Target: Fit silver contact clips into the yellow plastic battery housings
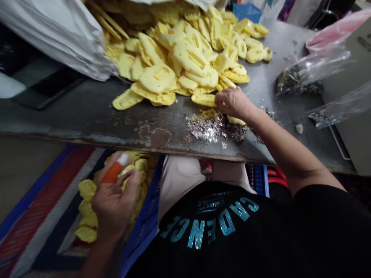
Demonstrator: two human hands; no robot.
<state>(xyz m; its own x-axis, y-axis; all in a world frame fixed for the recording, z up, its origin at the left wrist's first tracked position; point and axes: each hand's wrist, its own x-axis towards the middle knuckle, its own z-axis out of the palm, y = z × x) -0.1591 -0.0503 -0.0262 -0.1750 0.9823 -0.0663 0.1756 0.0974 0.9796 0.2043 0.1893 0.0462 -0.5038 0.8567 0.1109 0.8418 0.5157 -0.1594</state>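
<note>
My right hand [234, 102] is at the front of the heap, its fingers closed on the right end of a flat yellow molded piece [203, 99]. Another yellow piece [236, 121] lies under that wrist. Just in front is a pile of small shiny metal bits [210, 127]. Below the table edge, my left hand [114, 200] hovers over yellow pieces [87, 220] at the blue basket, slightly blurred. Orange and white tape wraps one finger. Its thumb and fingers are apart, with nothing seen between them.
A big heap of yellow pieces [191, 58] spills from a white sack [66, 34] on the worn metal table [121, 127]. Clear bags of dark bits [298, 79] lie at the right. A blue basket [145, 227] stands beside my legs; a blue box [247, 13] sits behind.
</note>
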